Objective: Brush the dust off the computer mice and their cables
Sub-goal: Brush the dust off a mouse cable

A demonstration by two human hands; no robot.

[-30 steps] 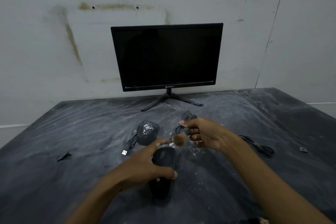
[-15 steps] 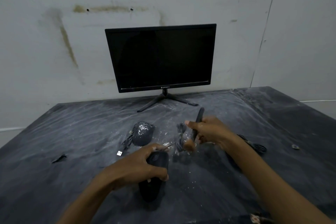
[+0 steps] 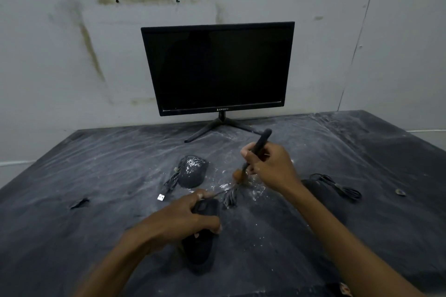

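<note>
My left hand [image 3: 185, 219] grips a black mouse [image 3: 201, 246] lying on the dusty dark table [image 3: 96, 200]. Its bundled cable [image 3: 231, 196] lies just beyond, with white dust around it. My right hand [image 3: 270, 166] holds a black-handled brush [image 3: 259, 142], whose brown bristles [image 3: 237, 176] point down at that cable bundle. A second mouse [image 3: 193, 171], speckled with white dust, sits further back to the left, and its cable ends in a white USB plug [image 3: 161, 197]. A third mouse [image 3: 318, 188] with its cable [image 3: 342, 188] lies to the right, partly hidden by my right forearm.
A black monitor [image 3: 217, 67] on a splayed stand sits at the back against the white wall. A small dark scrap [image 3: 79, 202] lies on the left of the table, and a small bit [image 3: 400, 191] lies on the right.
My right hand has tipped the brush upright, handle up, and lowered the bristles from above the held mouse onto the cable bundle. My left hand keeps its grip on the mouse.
</note>
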